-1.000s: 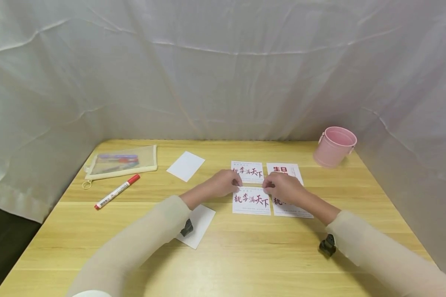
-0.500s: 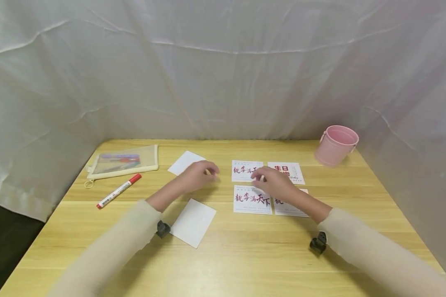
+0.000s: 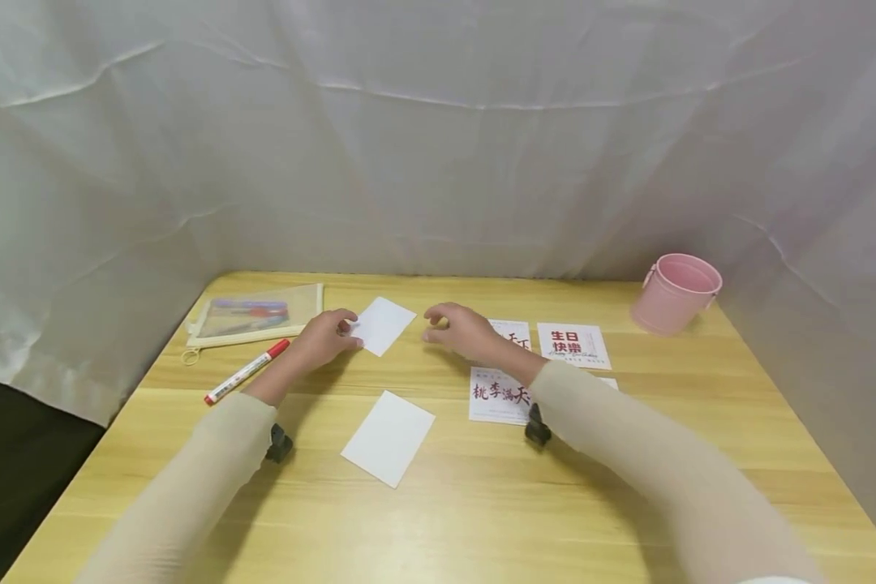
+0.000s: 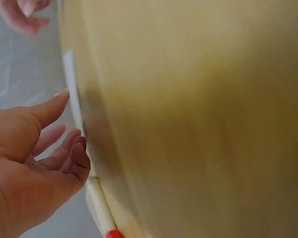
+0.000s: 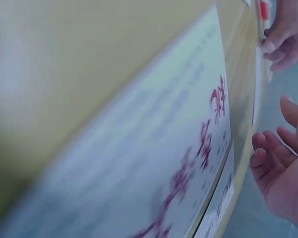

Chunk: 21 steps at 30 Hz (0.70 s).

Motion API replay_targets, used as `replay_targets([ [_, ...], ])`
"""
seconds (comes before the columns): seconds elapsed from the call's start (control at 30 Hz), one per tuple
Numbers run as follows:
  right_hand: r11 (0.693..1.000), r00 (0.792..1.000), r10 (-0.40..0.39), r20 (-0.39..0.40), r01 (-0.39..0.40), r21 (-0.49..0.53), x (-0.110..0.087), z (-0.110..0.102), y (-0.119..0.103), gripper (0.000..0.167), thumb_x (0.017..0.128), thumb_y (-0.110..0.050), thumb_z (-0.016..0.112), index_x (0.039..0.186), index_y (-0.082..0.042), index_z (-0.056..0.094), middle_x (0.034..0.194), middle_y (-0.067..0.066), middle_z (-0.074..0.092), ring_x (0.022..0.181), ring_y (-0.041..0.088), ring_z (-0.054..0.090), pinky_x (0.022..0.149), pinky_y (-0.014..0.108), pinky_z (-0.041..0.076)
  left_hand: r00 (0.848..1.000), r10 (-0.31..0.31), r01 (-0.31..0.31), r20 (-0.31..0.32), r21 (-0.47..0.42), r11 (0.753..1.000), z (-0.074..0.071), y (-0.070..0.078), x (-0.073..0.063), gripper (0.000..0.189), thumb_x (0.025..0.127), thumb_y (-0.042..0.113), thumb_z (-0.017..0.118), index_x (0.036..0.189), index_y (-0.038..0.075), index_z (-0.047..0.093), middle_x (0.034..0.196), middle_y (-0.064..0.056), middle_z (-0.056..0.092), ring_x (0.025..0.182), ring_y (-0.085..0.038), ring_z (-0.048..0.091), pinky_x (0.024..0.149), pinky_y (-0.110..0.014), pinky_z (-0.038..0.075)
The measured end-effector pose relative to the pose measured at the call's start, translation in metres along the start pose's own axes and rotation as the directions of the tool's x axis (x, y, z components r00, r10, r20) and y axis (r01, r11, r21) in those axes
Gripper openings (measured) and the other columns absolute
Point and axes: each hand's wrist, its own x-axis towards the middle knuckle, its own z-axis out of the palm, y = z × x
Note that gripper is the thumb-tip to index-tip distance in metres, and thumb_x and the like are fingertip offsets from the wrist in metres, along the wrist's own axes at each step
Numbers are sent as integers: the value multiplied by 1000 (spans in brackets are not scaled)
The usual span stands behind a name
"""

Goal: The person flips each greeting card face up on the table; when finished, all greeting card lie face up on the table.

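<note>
A blank white card lies askew at the back, between my two hands. At its left edge is my left hand, thumb and fingers parted, fingertips right by the card. To the card's right hovers my right hand, its fingers loosely bent and nothing held in them; the right wrist view shows its thumb spread away from the fingers. Under the right forearm are printed cards with red characters, a back one and a front one, both partly covered. A second blank card lies nearer the front.
On the left are a mesh zip pouch with pens inside and a red-capped marker. A birthday card lies right of the printed cards, another mostly hidden below it. A pink bucket stands at the back right.
Both hands have left the printed cards and moved left, the left one going past the back blank card to its left edge, the right one stopping at its right side. The cards lie as before.
</note>
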Motion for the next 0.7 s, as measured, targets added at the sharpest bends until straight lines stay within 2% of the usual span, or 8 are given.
replay_targets([
  [0.17,999,1000,19,-8,-20,-45,35,8,-2,55,94,-37,71,139,-9,58,123,5,66,113,20,62,99,41,49,999,26,-25,-25,25,999,4,-6,1,47,93,14,72,130,-10,57,116,-29,62,108,-40,58,97,-53,48],
  [0.2,998,1000,29,-12,-30,-50,41,10,-2,48,94,-36,72,130,-7,62,114,5,67,105,19,62,95,38,50,999,28,-27,-27,27,999,5,-6,1,46,93,13,72,129,-10,57,116,-29,62,107,-40,58,97,-53,48],
  [0.3,996,997,75,-16,-76,-53,51,14,-5,45,92,-36,73,124,-5,65,113,7,68,103,19,61,94,37,49,999,31,-30,-33,26,999,6,-7,1,45,92,13,73,128,-11,58,115,-29,61,106,-39,57,98,-52,47],
  [0.4,993,994,113,-3,-113,-47,56,17,-9,42,92,-33,74,120,-5,66,118,8,68,108,21,62,97,38,49,999,31,-30,-37,30,999,6,-7,1,45,92,12,73,127,-11,59,114,-29,61,106,-39,57,98,-53,47],
  [0.43,991,992,125,-1,-125,-38,56,18,-12,47,91,-32,75,128,-5,64,127,8,67,115,23,61,102,40,48,999,30,-29,-39,29,999,6,-7,1,44,92,12,73,127,-11,59,114,-28,61,106,-38,57,98,-53,47],
  [0.47,990,991,137,2,-137,-31,56,19,-14,47,91,-31,76,128,-5,64,129,8,66,116,23,61,102,41,48,999,28,-27,-40,27,999,6,-7,0,44,92,12,73,127,-11,59,114,-29,61,106,-38,57,98,-52,47],
  [0.57,987,987,162,-6,-163,-8,54,21,-18,48,90,-27,77,129,-4,62,128,8,65,113,23,61,101,41,48,999,22,-21,-34,25,999,7,-7,1,45,92,12,73,128,-10,58,116,-30,59,106,-39,55,98,-52,46],
  [0.7,982,981,189,-40,-189,7,50,22,-20,47,89,-26,78,128,-7,59,118,6,65,102,20,60,95,39,49,1000,1,-1,-11,25,1000,8,-4,5,54,93,14,73,137,-10,51,125,-32,54,114,-40,52,100,-52,46],
])
